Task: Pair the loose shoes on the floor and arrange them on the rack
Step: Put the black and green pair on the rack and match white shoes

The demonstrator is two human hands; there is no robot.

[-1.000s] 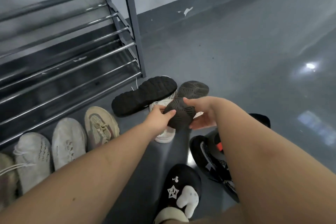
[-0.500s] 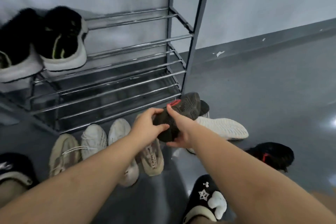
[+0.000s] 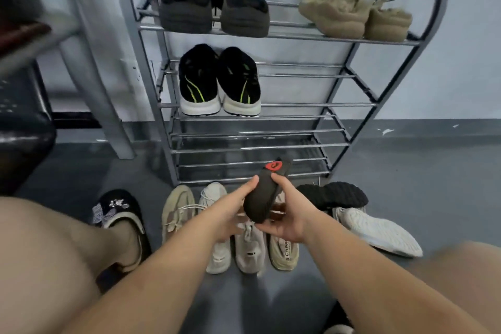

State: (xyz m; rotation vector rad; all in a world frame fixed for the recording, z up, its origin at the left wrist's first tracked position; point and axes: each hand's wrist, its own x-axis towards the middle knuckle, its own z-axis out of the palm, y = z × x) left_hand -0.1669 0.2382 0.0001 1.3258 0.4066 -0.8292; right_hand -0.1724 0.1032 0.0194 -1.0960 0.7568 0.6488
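Observation:
Both my hands hold a dark shoe [image 3: 267, 195] with a red heel tab, lifted above the floor in front of the metal rack [image 3: 252, 148]. My left hand [image 3: 233, 211] grips its left side and my right hand [image 3: 287, 214] its right side and underside. Under my hands, several cream and white shoes [image 3: 217, 247] lie in a row on the floor. A black shoe [image 3: 333, 195] lies sole up at the right, beside a white shoe [image 3: 379, 230].
The rack holds a dark pair [image 3: 214, 11] and a tan pair [image 3: 355, 19] on the top shelf and a black pair [image 3: 219, 84] with green stripes below. Its two lower shelves are bare. My slippered foot [image 3: 119, 219] is at the left, beside a chair leg [image 3: 105, 106].
The view has swung up and left, bringing the whole rack into sight. The dark shoe has been lifted off the floor and turned heel up in both hands.

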